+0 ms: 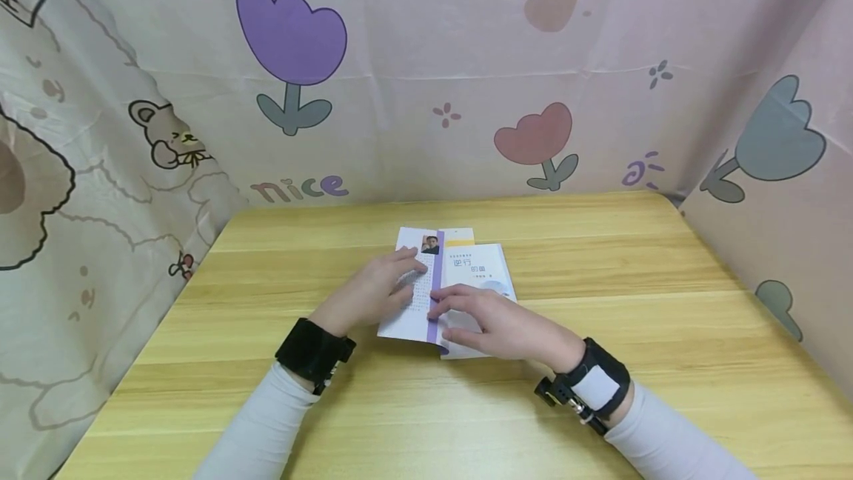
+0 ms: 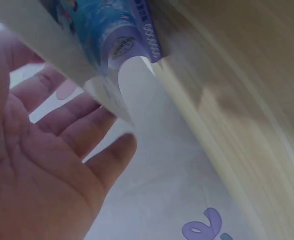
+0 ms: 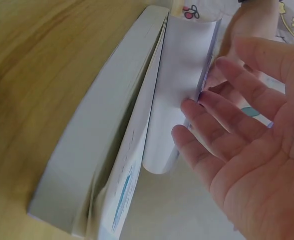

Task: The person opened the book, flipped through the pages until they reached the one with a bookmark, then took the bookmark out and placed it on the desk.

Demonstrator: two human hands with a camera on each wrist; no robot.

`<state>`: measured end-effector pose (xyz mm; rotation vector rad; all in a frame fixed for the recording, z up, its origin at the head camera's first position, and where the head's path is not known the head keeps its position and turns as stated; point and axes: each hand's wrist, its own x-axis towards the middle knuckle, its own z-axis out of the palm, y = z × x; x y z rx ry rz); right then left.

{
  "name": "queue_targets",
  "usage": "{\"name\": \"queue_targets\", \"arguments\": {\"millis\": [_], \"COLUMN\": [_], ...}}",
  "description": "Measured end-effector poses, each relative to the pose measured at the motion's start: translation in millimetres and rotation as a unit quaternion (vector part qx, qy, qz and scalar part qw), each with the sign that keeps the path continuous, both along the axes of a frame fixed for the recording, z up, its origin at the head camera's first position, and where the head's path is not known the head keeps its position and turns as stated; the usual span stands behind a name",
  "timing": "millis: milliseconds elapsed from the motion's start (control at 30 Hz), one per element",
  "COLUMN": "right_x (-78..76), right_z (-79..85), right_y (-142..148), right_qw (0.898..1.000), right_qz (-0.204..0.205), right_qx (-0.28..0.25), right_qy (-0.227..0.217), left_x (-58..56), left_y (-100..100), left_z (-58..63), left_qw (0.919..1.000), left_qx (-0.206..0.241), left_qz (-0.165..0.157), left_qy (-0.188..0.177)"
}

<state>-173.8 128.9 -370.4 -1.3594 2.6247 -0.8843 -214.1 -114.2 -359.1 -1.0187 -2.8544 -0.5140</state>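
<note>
A thick paperback book [image 1: 492, 258] lies on the table with its front part opened to the left. Its white cover flap [image 1: 408, 323] carries a small portrait photo, lines of print and a purple stripe along the fold. My left hand [image 1: 378, 286] rests on the flap with loosely extended fingers. In the left wrist view, the blue and purple printed cover [image 2: 104, 20] curves beside those fingers. Over the title page, my right hand [image 1: 500, 323] reaches across, its fingertips touching the purple stripe. From the right wrist, the book's page block [image 3: 104, 112] and the curved flap [image 3: 179, 65] show.
A yellow-and-white piece [image 1: 460, 237] shows behind the title page at the book's top edge. The wood-grain table [image 1: 600, 265] extends around the book. Patterned cloth [image 1: 413, 43] hangs behind and at both sides. Each wrist wears a black strap [image 1: 313, 350] with a camera.
</note>
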Motion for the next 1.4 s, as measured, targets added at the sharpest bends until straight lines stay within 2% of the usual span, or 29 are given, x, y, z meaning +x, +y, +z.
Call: {"name": "queue_targets", "arguments": {"millis": [133,300,433,600,800,1000,1167,1400], "right_x": [-3.4,-12.1,-18.3,-24.9,-30.9,-35.7,-38.6,-39.3], "right_z": [6.0,18.9,27.7,30.8,26.1,18.3,12.2,8.7], "right_y": [6.8,28.6,46.5,59.6,66.4,72.2,73.6,72.6], "right_qw": [1.0,0.997,0.989,0.976,0.966,0.958,0.957,0.961], "right_qz": [-0.008,-0.073,-0.13,-0.173,-0.193,-0.211,-0.21,-0.199], "right_qx": [0.005,0.022,0.062,0.12,0.154,0.176,0.178,0.173], "right_qy": [-0.003,-0.01,-0.025,-0.05,-0.072,-0.085,-0.092,-0.09], "left_x": [-1.9,-3.3,-3.1,-2.2,-2.1,-3.2,-4.3,-2.9], "left_y": [-0.5,0.7,0.6,-1.7,-3.7,-3.1,-2.4,-0.7], "left_z": [-3.1,-6.0,-8.2,-10.0,-13.1,-16.1,-19.5,-21.4], "left_qw": [0.9998,0.9985,0.9967,0.9955,0.9949,0.9935,0.9903,0.9898], "left_qx": [-0.002,-0.024,-0.044,-0.055,-0.068,-0.062,-0.053,-0.068], "left_qz": [0.004,0.024,0.034,0.042,0.039,0.03,0.043,0.049], "left_qy": [-0.02,-0.044,-0.06,-0.065,-0.064,-0.09,-0.121,-0.115]}}
